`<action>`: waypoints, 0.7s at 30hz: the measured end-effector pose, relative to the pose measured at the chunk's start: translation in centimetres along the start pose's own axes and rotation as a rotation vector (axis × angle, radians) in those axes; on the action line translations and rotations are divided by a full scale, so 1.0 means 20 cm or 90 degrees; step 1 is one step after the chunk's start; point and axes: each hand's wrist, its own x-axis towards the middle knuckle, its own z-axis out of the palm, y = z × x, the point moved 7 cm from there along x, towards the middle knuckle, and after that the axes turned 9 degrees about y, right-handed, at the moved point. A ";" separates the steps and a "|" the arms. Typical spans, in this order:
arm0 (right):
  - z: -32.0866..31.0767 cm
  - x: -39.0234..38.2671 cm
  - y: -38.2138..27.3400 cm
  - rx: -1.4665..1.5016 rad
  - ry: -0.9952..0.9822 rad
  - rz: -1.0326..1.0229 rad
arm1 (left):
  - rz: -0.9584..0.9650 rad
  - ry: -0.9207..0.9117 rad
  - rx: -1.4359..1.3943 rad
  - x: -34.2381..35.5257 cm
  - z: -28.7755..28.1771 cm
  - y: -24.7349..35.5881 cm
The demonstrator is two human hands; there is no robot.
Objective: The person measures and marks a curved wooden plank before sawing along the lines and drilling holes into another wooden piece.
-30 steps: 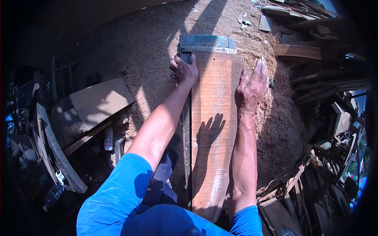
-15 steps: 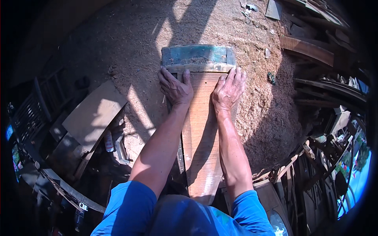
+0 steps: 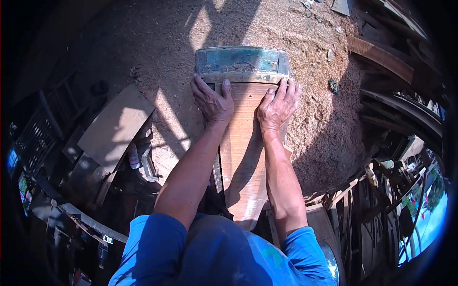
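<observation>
A long brown wooden board (image 3: 245, 124) stretches away from me between my forearms, with a small dark hole near its far end. Across that end sits a slightly curved wooden piece (image 3: 237, 61) with worn green paint and a bare near edge. My left hand (image 3: 213, 101) is closed at the left corner of this piece, thumb pointing forward along its near edge. At the right corner my right hand (image 3: 278, 107) is bent over the edge in the same way, its thumb beside the board. Parts of the fingertips and the undersides are hidden.
Sawdust and shavings cover the ground (image 3: 324, 114). A flat panel (image 3: 116, 126) leans at the left, near a white can (image 3: 133, 156). Curved timber (image 3: 381, 58) and stacked wood scraps line the right side. Shade and sun patches cross the floor.
The view has shifted slightly, so the ground and the painted piece sit a little higher in it. Both hands stay at the same corners of the piece.
</observation>
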 end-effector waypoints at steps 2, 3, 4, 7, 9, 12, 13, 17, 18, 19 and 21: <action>0.02 0.00 0.01 -0.003 -0.001 -0.001 | 0.012 0.000 0.000 0.00 0.01 -0.01; 0.01 -0.02 0.02 -0.003 -0.005 0.004 | 0.011 -0.002 -0.010 -0.02 0.01 -0.03; 0.01 -0.03 0.01 -0.001 -0.007 0.008 | 0.011 0.000 -0.020 -0.03 0.01 -0.03; 0.01 -0.03 0.01 0.014 -0.001 0.010 | 0.016 0.005 -0.058 -0.02 0.00 -0.06; 0.01 -0.02 0.00 0.020 0.007 0.000 | 0.016 0.007 -0.093 -0.01 0.02 -0.06; -0.04 -0.01 0.01 0.099 0.100 0.027 | 0.006 0.013 -0.147 0.01 0.03 -0.09; -0.05 -0.03 0.04 0.095 0.141 0.058 | 0.010 0.014 -0.160 0.01 0.03 -0.08; -0.01 0.02 0.19 0.077 0.128 0.284 | 0.022 -0.019 -0.291 0.01 0.05 -0.11; -0.01 0.02 0.19 0.132 0.110 0.315 | 0.019 -0.030 -0.340 0.03 0.04 -0.16; -0.03 0.01 0.23 0.180 0.092 0.346 | -0.098 -0.129 -0.511 0.02 0.05 -0.22; -0.10 -0.01 0.21 0.259 0.094 0.376 | -0.321 -0.329 -0.861 0.07 0.00 -0.26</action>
